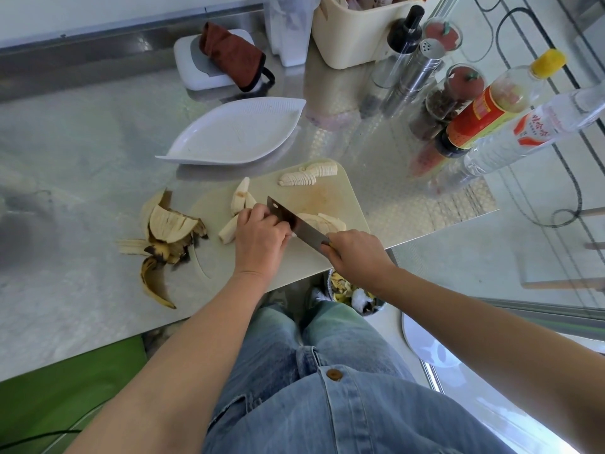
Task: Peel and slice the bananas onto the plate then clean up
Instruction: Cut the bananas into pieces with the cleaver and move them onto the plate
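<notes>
My right hand [355,255] grips the handle of a cleaver [294,221], its blade down on a peeled banana [322,221] on the pale cutting board [327,198]. My left hand [260,235] presses down on a peeled banana [228,231] just left of the blade. Another peeled banana [240,198] lies behind my left hand. Two sliced bananas [309,175] rest at the board's far edge. The white leaf-shaped plate [235,136] sits behind the board with nothing on it. Banana peels [163,237] lie in a pile to the board's left.
Bottles and spice jars [474,103] crowd the table's right side. A cream basket [357,31] and a brown cloth on a white box [226,57] stand at the back. A bin with peels [350,293] sits on the floor below the table edge.
</notes>
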A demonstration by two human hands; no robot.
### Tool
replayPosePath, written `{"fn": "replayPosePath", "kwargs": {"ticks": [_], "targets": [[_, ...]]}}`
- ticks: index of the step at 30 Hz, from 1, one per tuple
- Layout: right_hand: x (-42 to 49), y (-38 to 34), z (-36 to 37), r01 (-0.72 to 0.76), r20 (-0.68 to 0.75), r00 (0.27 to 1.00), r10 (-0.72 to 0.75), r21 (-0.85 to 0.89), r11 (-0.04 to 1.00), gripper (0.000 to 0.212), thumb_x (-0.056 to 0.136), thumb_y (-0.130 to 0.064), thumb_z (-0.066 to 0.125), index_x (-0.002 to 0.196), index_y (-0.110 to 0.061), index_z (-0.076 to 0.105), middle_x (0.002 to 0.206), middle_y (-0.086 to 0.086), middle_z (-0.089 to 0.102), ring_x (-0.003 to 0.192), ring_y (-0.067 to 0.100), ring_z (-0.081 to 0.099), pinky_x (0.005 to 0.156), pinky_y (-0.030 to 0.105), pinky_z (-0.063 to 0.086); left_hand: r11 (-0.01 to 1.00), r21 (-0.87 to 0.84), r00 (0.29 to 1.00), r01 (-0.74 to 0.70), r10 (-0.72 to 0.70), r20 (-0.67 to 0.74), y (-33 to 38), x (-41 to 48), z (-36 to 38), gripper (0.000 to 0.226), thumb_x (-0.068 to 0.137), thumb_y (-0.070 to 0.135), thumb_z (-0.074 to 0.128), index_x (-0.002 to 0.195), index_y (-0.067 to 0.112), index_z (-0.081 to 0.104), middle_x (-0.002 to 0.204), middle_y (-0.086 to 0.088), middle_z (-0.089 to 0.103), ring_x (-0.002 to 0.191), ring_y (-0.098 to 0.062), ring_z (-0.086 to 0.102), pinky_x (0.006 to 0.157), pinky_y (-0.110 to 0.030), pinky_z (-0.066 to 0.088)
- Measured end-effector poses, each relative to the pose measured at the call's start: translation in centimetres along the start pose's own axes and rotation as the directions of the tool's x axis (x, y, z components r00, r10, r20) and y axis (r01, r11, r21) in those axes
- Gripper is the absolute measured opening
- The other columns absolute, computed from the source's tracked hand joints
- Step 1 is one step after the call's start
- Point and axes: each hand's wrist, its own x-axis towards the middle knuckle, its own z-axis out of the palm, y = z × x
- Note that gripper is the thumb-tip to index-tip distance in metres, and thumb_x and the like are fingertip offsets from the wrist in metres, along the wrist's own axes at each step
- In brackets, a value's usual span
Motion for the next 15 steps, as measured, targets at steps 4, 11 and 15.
{"fn": "replayPosePath", "kwargs": {"ticks": [4,11,15], "targets": [[-0.1,0.0,0.0,-0.019,-0.004,1.0,0.019,0.078,0.997,0.028,0.098,-0.036,0.042,0.075,-0.021,0.046,0.068,-0.001,0.049,0.062,0.021,0.048,0.057,0.027,0.032,1.0,-0.016,1.0,0.003,-0.003,-0.029,0.0,0.0,-0.1,0.009,0.071,0.023,0.082,0.071,0.02,0.073,0.069,0.005,0.068,0.083,-0.026,0.052,0.075,-0.035,0.029],[0.0,0.3,-0.8,0.018,-0.018,1.0,-0.017,0.075,0.997,0.032,0.098,-0.036,0.044,0.072,-0.017,0.044,0.064,-0.001,0.047,0.06,0.022,0.047,0.054,0.029,0.033,0.999,-0.041,0.999,0.02,-0.022,-0.045,-0.2,0.0,0.3,0.012,0.07,0.02,0.082,0.067,0.019,0.071,0.068,0.006,0.067,0.084,-0.024,0.049,0.076,-0.035,0.031],[0.1,0.3,-1.0,0.024,-0.009,1.0,-0.023,0.067,0.997,0.029,0.098,-0.035,0.043,0.074,-0.018,0.046,0.065,-0.001,0.048,0.061,0.02,0.047,0.055,0.028,0.032,0.999,-0.04,0.999,0.02,-0.022,-0.045,-0.2,0.0,0.3,0.012,0.071,0.021,0.082,0.067,0.02,0.071,0.068,0.006,0.067,0.084,-0.024,0.049,0.075,-0.036,0.031]]}}
